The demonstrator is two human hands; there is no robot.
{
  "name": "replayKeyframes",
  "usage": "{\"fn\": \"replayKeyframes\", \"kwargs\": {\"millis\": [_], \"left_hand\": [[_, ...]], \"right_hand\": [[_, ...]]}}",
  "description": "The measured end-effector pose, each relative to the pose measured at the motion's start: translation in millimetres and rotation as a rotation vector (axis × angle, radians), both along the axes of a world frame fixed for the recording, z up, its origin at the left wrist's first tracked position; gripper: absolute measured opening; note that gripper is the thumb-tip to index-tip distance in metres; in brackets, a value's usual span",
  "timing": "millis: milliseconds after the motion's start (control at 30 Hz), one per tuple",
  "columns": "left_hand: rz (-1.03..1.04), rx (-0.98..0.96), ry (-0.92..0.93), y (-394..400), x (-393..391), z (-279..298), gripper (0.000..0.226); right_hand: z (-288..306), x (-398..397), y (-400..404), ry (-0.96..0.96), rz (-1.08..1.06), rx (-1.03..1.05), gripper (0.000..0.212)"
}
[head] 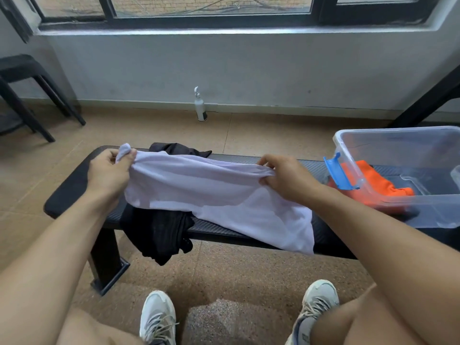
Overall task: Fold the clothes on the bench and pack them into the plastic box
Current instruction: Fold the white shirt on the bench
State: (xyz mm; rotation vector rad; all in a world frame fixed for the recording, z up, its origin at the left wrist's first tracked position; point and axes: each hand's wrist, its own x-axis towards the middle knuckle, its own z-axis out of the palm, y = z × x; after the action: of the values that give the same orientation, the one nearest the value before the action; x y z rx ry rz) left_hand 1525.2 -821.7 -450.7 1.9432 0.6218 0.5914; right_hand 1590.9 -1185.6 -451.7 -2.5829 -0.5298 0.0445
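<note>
White garment (219, 195) held up across the surface (74, 185), stretched left to right between both hands. Long axis of the held edge runs roughly along the surface, left end a little higher and farther from the body than the right.

Left hand (109, 170): fingers curled round a bunched corner of the cloth, a knob of fabric poking out above the fist. Right hand (286, 175): fingers pinching the other end of the top edge, thumb under, cloth gathered tight there. Both grips look firm; edge between them is taut with shallow lengthwise creases.

Below the held edge the cloth hangs and drapes. Lower right corner trails over the near edge of the surface; the lower left part lies on a black garment (159, 232), which is heaped on the surface and spills over the near edge. More black fabric shows behind the white cloth, at the far edge.

Box (388, 135) sits on the right end of the surface, just beside the right hand, open, with an orange garment (373, 180) inside. Blue latch (338, 171) on its near-left wall.

Judgement: folding of the white piece is at the spreading stage, not yet folded. Next move likely turns on the left-right span: either lay it flat or bring one hand across to the other. Right hand is the nearer one to the box for packing. Risk: dragging the black heap off the edge.
</note>
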Motion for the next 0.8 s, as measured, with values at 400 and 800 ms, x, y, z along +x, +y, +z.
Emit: {"fn": "replayKeyframes", "kwargs": {"millis": [400,800], "left_hand": [[-0.022,0.002,-0.005,10.8,-2.9,7.8,0.024],[0.101,-0.019,0.018,13.3,-7.1,1.1,0.018]], "right_hand": [[28.0,-3.2,-9.4,0.373,0.293,-0.243,0.028],[34.0,-10.7,-9.9,0.546,0.201,-0.266,0.037]]}}
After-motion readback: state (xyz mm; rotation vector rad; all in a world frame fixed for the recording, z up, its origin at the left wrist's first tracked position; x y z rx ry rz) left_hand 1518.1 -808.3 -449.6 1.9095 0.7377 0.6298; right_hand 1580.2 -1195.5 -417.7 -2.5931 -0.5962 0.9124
